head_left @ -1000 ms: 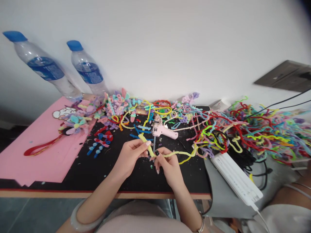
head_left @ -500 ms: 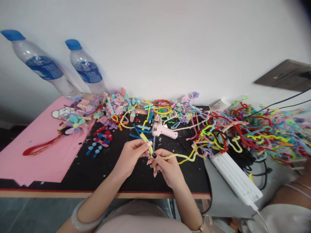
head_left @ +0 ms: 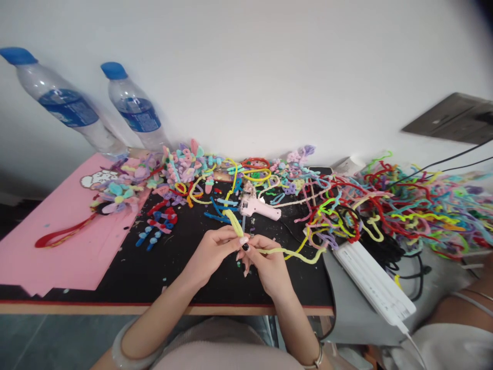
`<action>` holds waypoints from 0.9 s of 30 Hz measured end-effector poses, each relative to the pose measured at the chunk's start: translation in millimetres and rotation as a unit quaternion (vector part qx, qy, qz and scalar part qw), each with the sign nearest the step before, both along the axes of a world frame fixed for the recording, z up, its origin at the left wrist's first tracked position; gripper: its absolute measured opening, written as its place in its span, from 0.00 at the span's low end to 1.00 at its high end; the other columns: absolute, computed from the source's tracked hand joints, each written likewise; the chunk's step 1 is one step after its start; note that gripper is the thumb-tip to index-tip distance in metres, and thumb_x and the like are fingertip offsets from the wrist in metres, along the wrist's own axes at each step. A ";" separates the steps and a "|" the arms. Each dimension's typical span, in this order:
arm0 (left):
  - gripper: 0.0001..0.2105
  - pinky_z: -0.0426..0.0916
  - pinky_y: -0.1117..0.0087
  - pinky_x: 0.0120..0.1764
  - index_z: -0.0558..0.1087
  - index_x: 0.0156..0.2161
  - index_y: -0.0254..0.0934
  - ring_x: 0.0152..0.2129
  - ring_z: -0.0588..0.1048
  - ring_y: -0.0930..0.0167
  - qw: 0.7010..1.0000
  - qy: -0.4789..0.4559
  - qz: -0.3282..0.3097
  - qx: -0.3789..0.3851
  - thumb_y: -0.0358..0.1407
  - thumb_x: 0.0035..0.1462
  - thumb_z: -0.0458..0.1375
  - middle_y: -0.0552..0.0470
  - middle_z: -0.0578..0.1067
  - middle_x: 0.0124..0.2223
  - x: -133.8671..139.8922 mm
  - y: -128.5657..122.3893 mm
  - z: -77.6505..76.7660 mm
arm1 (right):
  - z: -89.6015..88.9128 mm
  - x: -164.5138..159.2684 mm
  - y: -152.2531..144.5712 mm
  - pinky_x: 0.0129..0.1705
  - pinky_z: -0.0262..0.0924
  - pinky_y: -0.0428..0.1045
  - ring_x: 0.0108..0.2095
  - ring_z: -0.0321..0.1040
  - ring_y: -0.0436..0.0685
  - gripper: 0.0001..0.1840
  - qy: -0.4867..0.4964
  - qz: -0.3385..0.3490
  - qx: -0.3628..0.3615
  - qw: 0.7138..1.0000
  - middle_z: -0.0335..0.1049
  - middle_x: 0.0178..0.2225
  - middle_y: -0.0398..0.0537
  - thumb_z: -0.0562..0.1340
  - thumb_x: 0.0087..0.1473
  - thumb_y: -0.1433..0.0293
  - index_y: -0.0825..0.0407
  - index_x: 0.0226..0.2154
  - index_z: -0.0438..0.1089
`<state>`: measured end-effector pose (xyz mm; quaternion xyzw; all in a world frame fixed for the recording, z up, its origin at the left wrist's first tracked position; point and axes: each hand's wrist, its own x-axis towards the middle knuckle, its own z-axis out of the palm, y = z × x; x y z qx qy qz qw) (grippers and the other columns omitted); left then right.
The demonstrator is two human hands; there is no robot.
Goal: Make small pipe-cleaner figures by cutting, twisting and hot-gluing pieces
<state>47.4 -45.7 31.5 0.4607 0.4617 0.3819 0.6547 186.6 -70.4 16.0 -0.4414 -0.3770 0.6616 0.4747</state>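
A pale yellow pipe cleaner (head_left: 235, 224) is pinched between my hands above the front of the black mat (head_left: 181, 262). Its folded end points up and away, and a long wavy tail runs off to the right. My left hand (head_left: 215, 252) grips the folded part with thumb and forefinger. Touching it, my right hand (head_left: 264, 262) closes on the same pipe cleaner where the tail begins. The spot between the fingertips is partly hidden. Just beyond my hands lies a pink glue gun (head_left: 262, 208) with its glue stick pointing toward me, beside short blue pipe cleaner pieces (head_left: 219, 210).
Pink sheets (head_left: 65, 246) with a red strap (head_left: 57, 237) lie left. Two bottles (head_left: 69, 110) stand by the wall. Finished fuzzy flowers (head_left: 188, 164) line the back. Tangled pipe cleaners (head_left: 404, 205) and a white power strip (head_left: 375, 282) are right, near another person's arm (head_left: 470, 303).
My left hand has slid down and right along the pipe cleaner to meet my right fingertips. More of the folded end now shows above, and the tail has shifted to the right.
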 end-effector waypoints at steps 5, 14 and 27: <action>0.11 0.63 0.74 0.33 0.75 0.24 0.33 0.27 0.67 0.73 0.999 -0.017 0.032 -0.004 0.38 0.51 0.59 0.53 0.68 0.27 2.0 -1.8 -3.0 | 0.9 1.6 0.0 0.19 0.60 0.43 0.16 0.59 0.45 0.11 -0.007 0.022 -0.005 1.000 0.68 0.20 0.41 0.61 0.52 0.64 0.53 0.24 0.66; 0.10 0.65 0.74 0.30 0.74 0.26 0.32 0.25 0.68 0.73 0.999 -0.014 0.023 -0.040 0.38 0.51 0.59 0.52 0.71 0.25 4.2 -2.5 -4.3 | 4.2 4.2 -1.2 0.15 0.49 0.40 0.14 0.52 0.43 0.14 -0.068 0.013 0.004 0.998 0.61 0.16 0.36 0.60 0.52 0.63 0.53 0.22 0.61; 0.08 0.69 0.73 0.30 0.76 0.27 0.32 0.24 0.70 0.75 0.993 -0.088 0.022 -0.077 0.37 0.51 0.60 0.54 0.69 0.28 6.3 -5.8 -8.4 | 6.2 7.5 0.7 0.14 0.47 0.40 0.13 0.50 0.42 0.14 -0.101 0.031 0.009 0.994 0.61 0.16 0.36 0.60 0.52 0.64 0.53 0.21 0.61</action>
